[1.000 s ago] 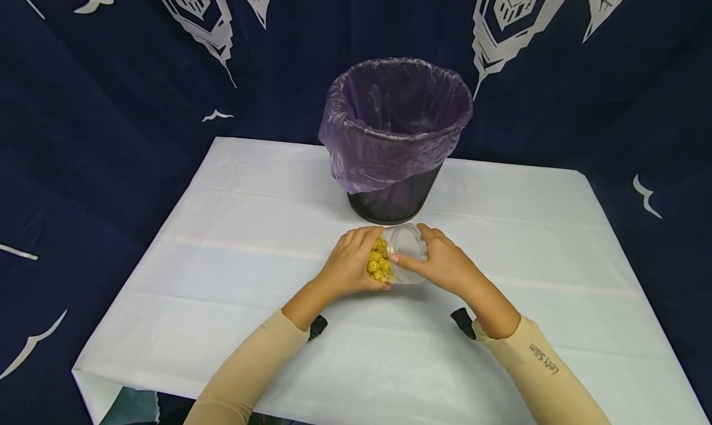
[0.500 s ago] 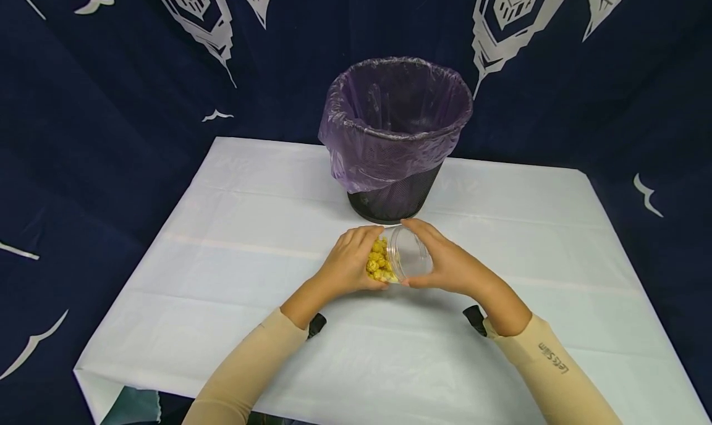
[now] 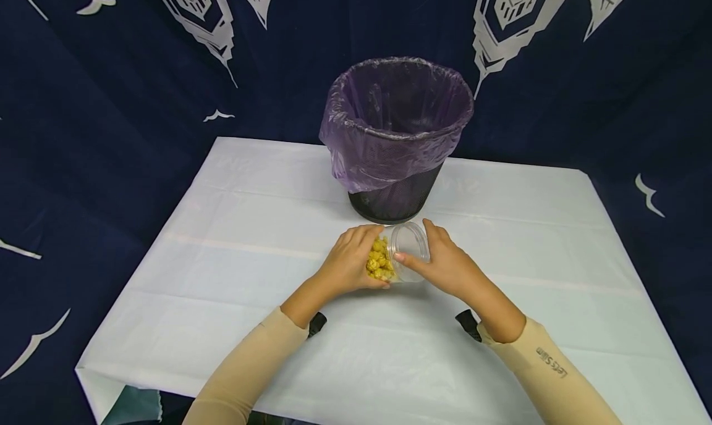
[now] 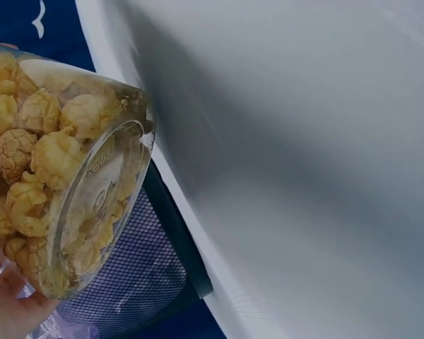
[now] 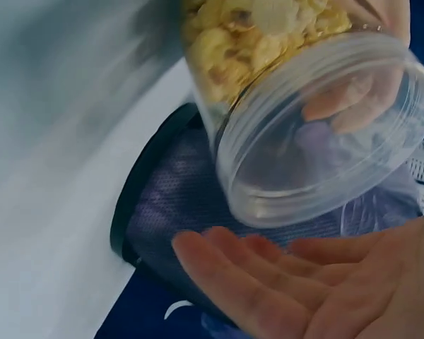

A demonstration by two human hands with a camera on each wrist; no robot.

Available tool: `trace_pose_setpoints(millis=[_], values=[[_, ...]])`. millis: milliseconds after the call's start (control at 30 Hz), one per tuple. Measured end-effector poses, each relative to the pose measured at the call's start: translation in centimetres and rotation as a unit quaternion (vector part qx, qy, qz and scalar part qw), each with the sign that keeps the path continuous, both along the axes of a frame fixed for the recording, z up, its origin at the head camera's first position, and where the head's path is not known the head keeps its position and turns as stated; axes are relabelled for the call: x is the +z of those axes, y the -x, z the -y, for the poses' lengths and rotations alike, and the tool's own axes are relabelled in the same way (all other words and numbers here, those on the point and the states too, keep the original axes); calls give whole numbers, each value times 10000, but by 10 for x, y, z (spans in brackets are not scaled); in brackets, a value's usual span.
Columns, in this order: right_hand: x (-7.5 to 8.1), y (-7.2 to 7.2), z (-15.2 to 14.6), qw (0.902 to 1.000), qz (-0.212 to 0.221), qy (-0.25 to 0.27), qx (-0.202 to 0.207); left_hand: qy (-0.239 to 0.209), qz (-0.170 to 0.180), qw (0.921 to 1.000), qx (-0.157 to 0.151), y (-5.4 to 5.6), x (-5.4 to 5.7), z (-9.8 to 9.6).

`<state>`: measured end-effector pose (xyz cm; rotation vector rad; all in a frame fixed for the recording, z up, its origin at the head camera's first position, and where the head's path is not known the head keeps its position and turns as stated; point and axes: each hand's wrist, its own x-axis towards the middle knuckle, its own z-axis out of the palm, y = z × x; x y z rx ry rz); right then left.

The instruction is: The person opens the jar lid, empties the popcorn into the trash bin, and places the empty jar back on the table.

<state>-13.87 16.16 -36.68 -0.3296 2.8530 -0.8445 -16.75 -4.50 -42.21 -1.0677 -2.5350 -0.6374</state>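
Note:
A clear plastic jar of yellow popcorn [image 3: 381,262] is held on its side above the table, its clear lid [image 5: 261,187] facing right. My left hand [image 3: 349,261] grips the jar's body, thumb below and fingers over the top. Around the lid end, my right hand [image 3: 448,265] is spread, the thumb overlapping the lid in the head view. The right wrist view has its fingers [image 5: 247,282] nearly straight, with a gap to the lid's edge. Popcorn fills the base end, seen from below in the left wrist view.
Just behind the jar stands a black mesh wastebasket [image 3: 392,199] with a purple bag liner [image 3: 384,159] folded over its rim. A white cloth covers the table [image 3: 233,258]. Dark blue patterned fabric [image 3: 111,165] hangs at the back and sides.
My right hand turned about the lid, its thumb dropping to the lower edge half a second ago, then rising back over the lid. The left hand and jar stay nearly still.

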Motion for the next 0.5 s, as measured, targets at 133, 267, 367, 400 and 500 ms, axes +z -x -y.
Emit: trace_pose_setpoints(millis=[133,267,367,400,500], values=[[1,0,5,9992,181,-324,-119,8,-33,10000,7,0,0,-1],[1,0,6,9991,69,-399,-108,0,-77,10000,-12,0,1,-1],[1,1,4,9996,-15,-265,-22,6,-102,9999,-38,0,0,-1],[0,1,3,9998,-23,-208,23,16,-91,9999,-47,0,0,-1],[-1,1,-1,9996,-24,38,277,30,-20,10000,-64,0,0,0]])
